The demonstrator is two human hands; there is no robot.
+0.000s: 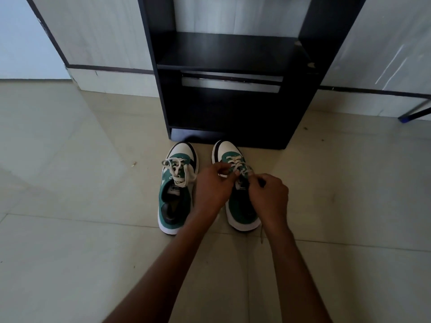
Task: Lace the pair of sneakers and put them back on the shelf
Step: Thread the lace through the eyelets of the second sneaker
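Observation:
Two green, white and black sneakers stand side by side on the tiled floor, toes toward a black shelf unit (pixel 233 52). The left sneaker (pixel 177 187) has its white lace tied in a loose bow over the tongue. Over the right sneaker (pixel 229 150) both hands meet. My left hand (pixel 213 187) pinches the white lace (pixel 234 162) near the upper eyelets, and my right hand (pixel 270 194) pinches the other side of it. A thin lace end trails on the floor behind the right sneaker's heel. My hands hide most of its tongue and opening.
The shelf unit stands against a pale wall with a dark stripe, directly beyond the sneakers' toes. A dark furniture leg with a blue foot (pixel 412 113) rests at the right edge. Beige floor tiles (pixel 70 183) spread to the left and right.

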